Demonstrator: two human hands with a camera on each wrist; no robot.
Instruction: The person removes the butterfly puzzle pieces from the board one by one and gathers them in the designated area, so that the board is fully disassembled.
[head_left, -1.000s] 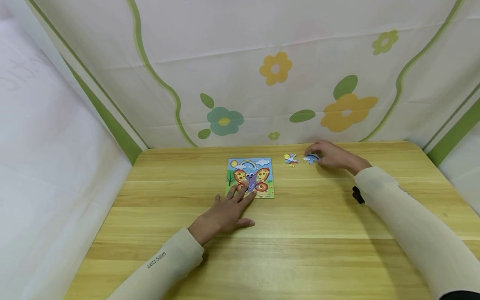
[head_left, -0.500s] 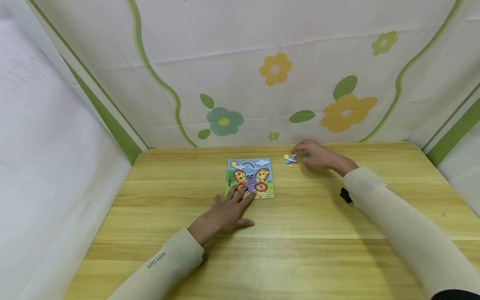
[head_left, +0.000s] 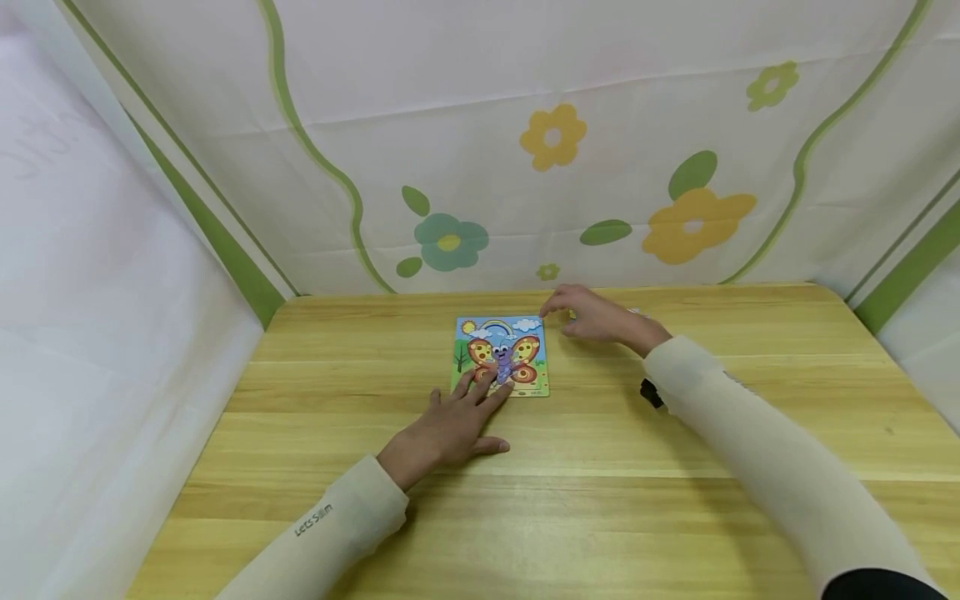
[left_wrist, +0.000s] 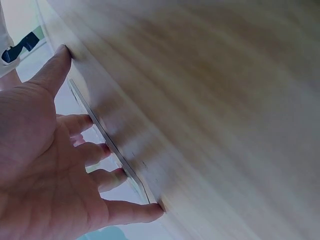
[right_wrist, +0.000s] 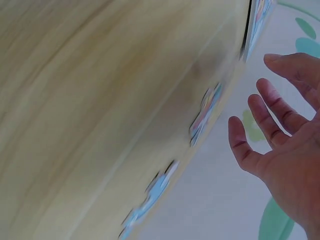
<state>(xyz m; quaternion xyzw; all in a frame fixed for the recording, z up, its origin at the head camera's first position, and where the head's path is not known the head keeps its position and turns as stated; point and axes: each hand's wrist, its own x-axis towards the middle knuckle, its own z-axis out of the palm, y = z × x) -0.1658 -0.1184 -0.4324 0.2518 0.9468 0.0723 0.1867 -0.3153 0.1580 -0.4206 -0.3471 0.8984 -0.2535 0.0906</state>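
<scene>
A flat butterfly puzzle (head_left: 510, 333) in its square board lies on the wooden table. My left hand (head_left: 453, 425) rests on its near edge with fingers spread. In the left wrist view, fingertips (left_wrist: 102, 150) lie over the board's rim, while the thumb and one outer finger come down on the wood. My right hand (head_left: 592, 317), fingers loosely bent and holding nothing, hovers by the board's far right corner. Two loose puzzle pieces show in the right wrist view: a multicoloured piece (right_wrist: 205, 115) and a light blue piece (right_wrist: 152, 195). In the head view the right hand mostly hides them.
A wooden table (head_left: 360, 350) spreads around the board. White fabric with printed flowers (head_left: 551, 137) rises along its back edge, and white side panels (head_left: 112, 333) stand at left and right. A black strap piece (head_left: 651, 393) shows under the right sleeve.
My right hand has moved left from the blue piece, passing over the other piece to the board's corner. The left hand stays put on the board.
</scene>
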